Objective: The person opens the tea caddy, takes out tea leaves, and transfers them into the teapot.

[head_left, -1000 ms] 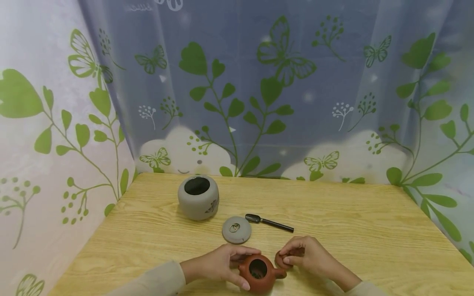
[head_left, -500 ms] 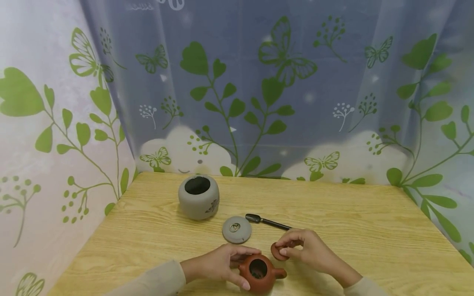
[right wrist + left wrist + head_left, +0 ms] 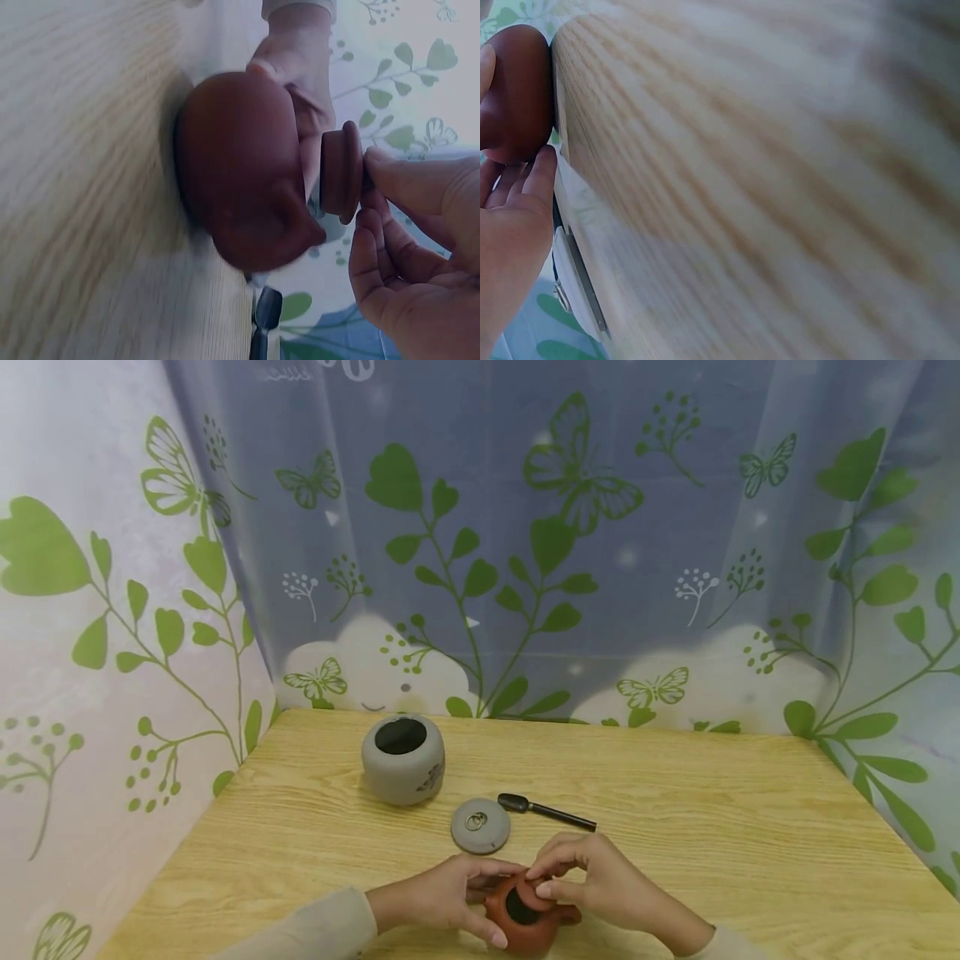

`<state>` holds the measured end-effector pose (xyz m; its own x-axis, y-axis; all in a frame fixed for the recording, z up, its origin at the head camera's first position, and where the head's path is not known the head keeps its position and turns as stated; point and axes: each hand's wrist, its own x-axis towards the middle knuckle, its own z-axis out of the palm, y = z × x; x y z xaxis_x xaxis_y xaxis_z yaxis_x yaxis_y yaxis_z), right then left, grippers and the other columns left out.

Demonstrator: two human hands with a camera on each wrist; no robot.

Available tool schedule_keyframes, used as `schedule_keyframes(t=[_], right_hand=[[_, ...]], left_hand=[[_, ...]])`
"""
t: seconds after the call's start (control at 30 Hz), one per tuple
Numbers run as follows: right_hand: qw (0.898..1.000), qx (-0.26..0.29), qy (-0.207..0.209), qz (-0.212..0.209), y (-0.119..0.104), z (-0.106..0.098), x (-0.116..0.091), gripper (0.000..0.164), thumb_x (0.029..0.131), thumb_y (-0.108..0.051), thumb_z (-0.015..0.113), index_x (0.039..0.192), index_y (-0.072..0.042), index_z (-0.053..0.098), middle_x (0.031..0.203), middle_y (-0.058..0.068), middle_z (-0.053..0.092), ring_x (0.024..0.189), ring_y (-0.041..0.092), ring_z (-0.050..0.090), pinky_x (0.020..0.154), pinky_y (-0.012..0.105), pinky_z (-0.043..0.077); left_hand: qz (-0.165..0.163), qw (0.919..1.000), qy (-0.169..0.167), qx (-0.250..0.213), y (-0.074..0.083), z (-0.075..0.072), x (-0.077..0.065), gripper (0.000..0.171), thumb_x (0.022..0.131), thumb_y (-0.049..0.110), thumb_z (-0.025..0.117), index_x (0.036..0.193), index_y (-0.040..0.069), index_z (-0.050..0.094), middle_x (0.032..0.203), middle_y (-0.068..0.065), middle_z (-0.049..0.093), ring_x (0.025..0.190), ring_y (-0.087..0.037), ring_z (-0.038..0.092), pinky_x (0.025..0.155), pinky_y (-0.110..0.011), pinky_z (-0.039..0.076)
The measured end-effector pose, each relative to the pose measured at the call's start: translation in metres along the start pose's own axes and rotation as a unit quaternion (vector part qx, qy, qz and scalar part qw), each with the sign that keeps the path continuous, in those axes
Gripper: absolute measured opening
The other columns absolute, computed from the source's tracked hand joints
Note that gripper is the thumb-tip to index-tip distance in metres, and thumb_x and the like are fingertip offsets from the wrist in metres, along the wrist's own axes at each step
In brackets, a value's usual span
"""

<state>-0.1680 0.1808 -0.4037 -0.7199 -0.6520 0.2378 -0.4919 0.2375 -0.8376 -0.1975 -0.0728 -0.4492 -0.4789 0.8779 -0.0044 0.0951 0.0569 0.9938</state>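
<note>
A reddish-brown clay teapot stands at the table's near edge, its mouth partly uncovered and its handle pointing right. My left hand grips its body from the left, thumb in front and fingers behind. Between the thumb and fingers of my right hand is the teapot lid, pinched by its knob. In the right wrist view the lid hangs just above the mouth of the pot, a gap showing between them. The teapot's side also shows in the left wrist view.
A grey round jar, uncovered, stands farther back on the wooden table. Its grey lid with a metal ring lies in front. Beside that lid lies a black scoop. A patterned curtain hangs behind the table.
My right hand has lifted the teapot lid from the right of the pot and carried it left over the mouth. The left hand and teapot stay put.
</note>
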Motion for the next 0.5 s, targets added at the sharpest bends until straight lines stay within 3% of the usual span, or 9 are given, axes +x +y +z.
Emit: schedule_keyframes(t=[0.33,0.5], right_hand=[[1.000,-0.013,-0.021,-0.020,0.000,0.013,0.005,0.017,0.090,-0.021,0.068,0.100,-0.009,0.074,0.097,0.002,0.069,0.092,0.007,0.062,0.074,0.028,0.055],[0.999,-0.031,-0.020,-0.016,0.001,0.017,0.007,0.015,0.088,-0.021,0.069,0.098,-0.010,0.075,0.096,0.000,0.069,0.092,0.005,0.061,0.073,0.027,0.055]], left_hand=[[-0.012,0.9994,0.010,0.030,0.003,0.000,-0.001,0.063,0.085,0.009,0.073,0.142,0.014,0.047,0.139,-0.001,0.053,0.122,-0.007,0.053,0.098,-0.020,0.044],[-0.006,0.9994,0.012,0.032,0.002,0.000,-0.001,0.064,0.084,0.007,0.074,0.142,0.010,0.046,0.138,-0.003,0.053,0.122,-0.007,0.053,0.098,-0.021,0.044]])
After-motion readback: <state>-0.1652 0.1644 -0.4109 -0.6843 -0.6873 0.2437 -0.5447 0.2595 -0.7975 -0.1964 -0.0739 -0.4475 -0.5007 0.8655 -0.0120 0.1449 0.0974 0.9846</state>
